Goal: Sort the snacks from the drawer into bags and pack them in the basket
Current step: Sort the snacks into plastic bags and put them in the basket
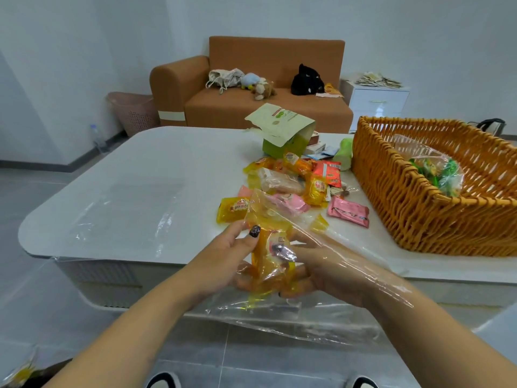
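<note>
The clear plastic bag (pixel 282 264) is held in the air just in front of the near edge of the white table (pixel 126 197), and several yellow snack packets (pixel 270 264) are already inside it. The right hand (pixel 316 273) is pushed into the bag, so the film runs up over the wrist and forearm. I judge that this hand is placing or arranging the packets at the bottom. Its fingers are curled around the packets from the right side and from below.

The left hand (pixel 223 259) takes the bag from outside. Its thumb, with a dark painted nail, presses on the upper left of the packets, and the other fingers curl under them. It probably steadies the bag so that the mouth stays open for the other hand.

On the table behind lies the unsorted pile of loose snacks (pixel 296 183): yellow, orange, red and pink packets, with one pink packet (pixel 349 211) just beside the basket. They lie near the hands, so the next ones are easy to reach.

The woven basket (pixel 397 191) stands on the right side of the table. One filled bag of green snacks (pixel 436 172) is already in it, so part of the sorting seems done. An open green box (pixel 285 130) stands behind the pile.
</note>
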